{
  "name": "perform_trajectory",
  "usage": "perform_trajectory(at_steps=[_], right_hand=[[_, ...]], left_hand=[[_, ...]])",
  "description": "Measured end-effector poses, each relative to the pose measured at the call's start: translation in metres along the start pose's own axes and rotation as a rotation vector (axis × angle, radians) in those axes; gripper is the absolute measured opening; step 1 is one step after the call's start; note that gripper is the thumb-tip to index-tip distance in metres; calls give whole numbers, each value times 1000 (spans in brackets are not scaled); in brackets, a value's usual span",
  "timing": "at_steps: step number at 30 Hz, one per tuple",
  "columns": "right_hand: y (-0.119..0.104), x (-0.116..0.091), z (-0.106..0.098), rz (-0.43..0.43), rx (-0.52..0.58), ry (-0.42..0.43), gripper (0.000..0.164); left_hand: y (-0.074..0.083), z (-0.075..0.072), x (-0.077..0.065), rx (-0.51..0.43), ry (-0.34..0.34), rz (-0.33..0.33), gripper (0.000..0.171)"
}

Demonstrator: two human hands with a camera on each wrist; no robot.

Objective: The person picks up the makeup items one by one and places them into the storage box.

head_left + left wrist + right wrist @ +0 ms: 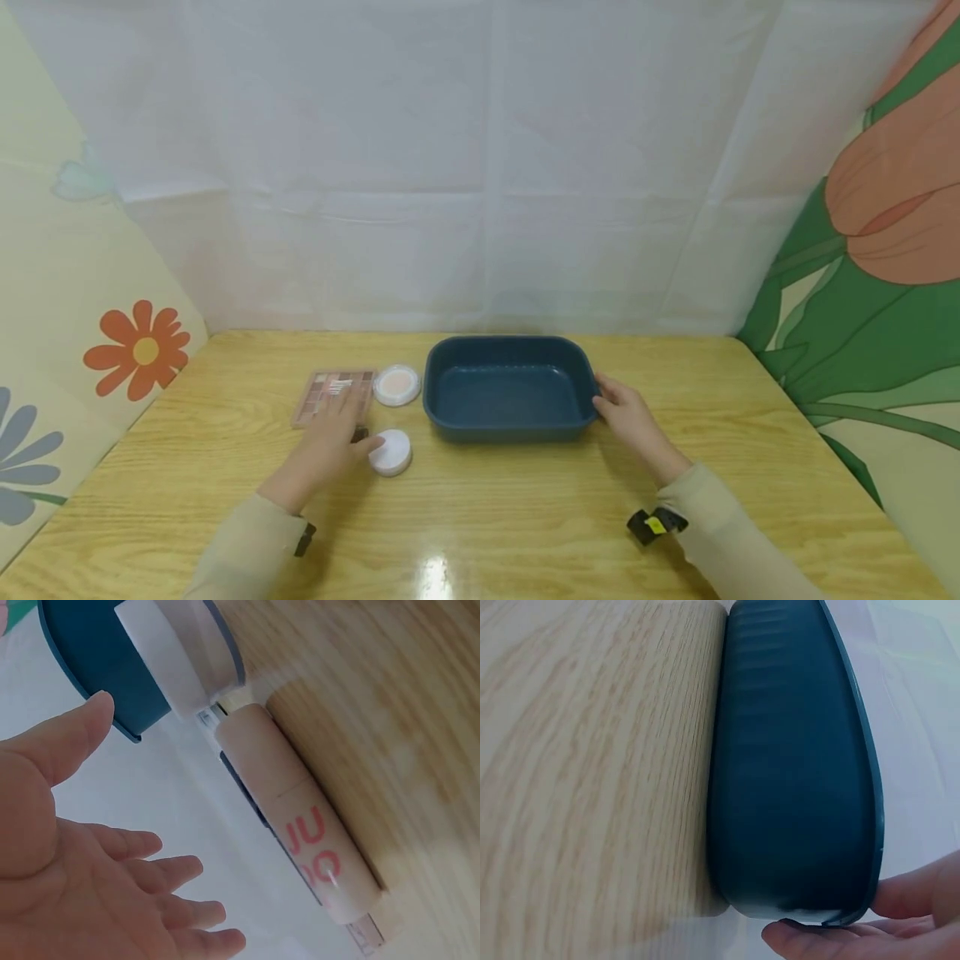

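Note:
My left hand (324, 448) hovers with fingers spread over an eyeshadow palette (309, 403) and a pale pink tube (300, 817) with red letters, which lies on its side. The tube is mostly hidden under that hand in the head view. Its thumb overlaps a round white jar (392, 455) there, while the left wrist view shows the palm holding nothing. A round compact with a peach centre (396, 386) lies behind the jar. At the right end of a dark blue rectangular basin (510, 435), my right hand (632, 427) pinches the rim between thumb and fingers.
Everything stands on a wood-grain table (517, 517). A white cloth (480, 183) hangs along its back edge. Flower-patterned panels (52, 275) flank it on both sides. The basin's high walls stand right beside the compact.

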State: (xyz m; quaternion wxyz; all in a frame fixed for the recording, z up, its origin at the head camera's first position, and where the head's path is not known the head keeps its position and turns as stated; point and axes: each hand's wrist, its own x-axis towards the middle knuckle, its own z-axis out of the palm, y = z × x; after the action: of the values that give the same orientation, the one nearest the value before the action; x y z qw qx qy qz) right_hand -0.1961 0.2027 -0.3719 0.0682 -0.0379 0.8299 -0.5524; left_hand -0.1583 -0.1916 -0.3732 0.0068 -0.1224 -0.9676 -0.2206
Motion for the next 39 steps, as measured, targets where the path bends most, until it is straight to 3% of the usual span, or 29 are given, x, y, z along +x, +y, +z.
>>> perform_trajectory(at_steps=[6, 11, 17, 21, 28, 39], right_hand=[[1, 1, 0, 4, -33, 3, 51], [1, 0, 0, -1, -57, 2, 50], [-1, 0, 1, 11, -21, 1, 51], [-1, 0, 1, 21, 3, 9, 51], [0, -1, 0, 31, -21, -2, 52], [1, -2, -1, 24, -26, -7, 52]], left_hand=[[-4, 0, 2, -30, -25, -53, 83], [-10, -2, 2, -44, -5, -60, 79], [-20, -1, 7, 31, 86, -39, 77], [-24, -3, 11, 42, 126, -19, 62], [-27, -8, 14, -40, 52, -104, 77], [-38, -8, 21, -107, 18, -195, 77]])
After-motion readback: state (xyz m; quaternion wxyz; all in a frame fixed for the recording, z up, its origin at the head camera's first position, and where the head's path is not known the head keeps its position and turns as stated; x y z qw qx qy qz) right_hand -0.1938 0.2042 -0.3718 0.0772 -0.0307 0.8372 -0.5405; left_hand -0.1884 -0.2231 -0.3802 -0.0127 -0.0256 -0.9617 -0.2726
